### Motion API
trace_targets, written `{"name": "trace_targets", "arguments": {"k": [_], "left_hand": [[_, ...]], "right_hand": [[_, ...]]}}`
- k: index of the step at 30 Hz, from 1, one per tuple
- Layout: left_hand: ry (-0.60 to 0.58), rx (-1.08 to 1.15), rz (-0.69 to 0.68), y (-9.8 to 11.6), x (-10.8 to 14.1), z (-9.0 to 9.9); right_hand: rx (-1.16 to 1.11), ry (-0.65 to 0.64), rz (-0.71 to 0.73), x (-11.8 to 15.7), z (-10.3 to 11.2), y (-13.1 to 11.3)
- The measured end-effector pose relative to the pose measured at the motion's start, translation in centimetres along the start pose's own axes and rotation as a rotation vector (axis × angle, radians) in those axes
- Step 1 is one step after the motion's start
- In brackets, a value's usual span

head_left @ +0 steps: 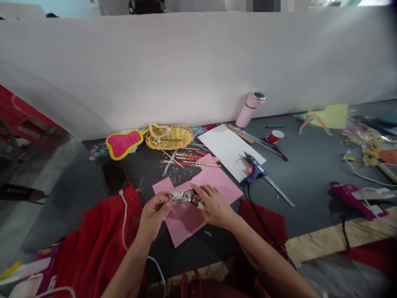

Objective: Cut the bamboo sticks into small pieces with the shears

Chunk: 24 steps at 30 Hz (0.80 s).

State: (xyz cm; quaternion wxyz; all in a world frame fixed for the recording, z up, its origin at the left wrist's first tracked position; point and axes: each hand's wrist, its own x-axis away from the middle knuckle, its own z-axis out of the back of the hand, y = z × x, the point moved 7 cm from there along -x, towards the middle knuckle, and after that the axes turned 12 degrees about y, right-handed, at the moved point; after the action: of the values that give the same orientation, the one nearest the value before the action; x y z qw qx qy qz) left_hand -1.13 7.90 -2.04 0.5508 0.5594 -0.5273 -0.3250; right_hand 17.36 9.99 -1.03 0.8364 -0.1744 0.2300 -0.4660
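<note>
My right hand (215, 205) is closed around the handles of a pair of pruning shears (187, 195), whose jaws point left. At the tip of the jaws my left hand (155, 213) pinches with thumb and fingers; a small pale piece seems to be between them, too small to name. Under both hands lies pink paper (186, 225) in overlapping sheets. Just beyond it are several thin sticks (194, 162), some red, with pale crumbs scattered round them.
A yellow wicker basket (176, 138) holds a beaded string. A blue glue gun (256, 171) rests on white board (228, 145). Behind stand a pink flask (247, 111) and a red thread spool (275, 136). Red cloth (93, 231), a phone (114, 177) and a cable lie left.
</note>
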Motion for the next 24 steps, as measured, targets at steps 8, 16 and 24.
{"name": "trace_targets", "arguments": {"k": [8,16,24], "left_hand": [[0.02,-0.047,-0.031,0.06,-0.04,0.04],[0.029,-0.101,-0.082,0.21,-0.03,0.25],[0.063,-0.112,-0.131,0.85,0.09,0.34]], "right_hand": [[-0.008,0.009,-0.004,-0.01,-0.01,-0.06],[-0.012,0.029,-0.001,-0.05,-0.09,-0.08],[-0.01,0.021,-0.015,0.15,-0.22,-0.49]]}}
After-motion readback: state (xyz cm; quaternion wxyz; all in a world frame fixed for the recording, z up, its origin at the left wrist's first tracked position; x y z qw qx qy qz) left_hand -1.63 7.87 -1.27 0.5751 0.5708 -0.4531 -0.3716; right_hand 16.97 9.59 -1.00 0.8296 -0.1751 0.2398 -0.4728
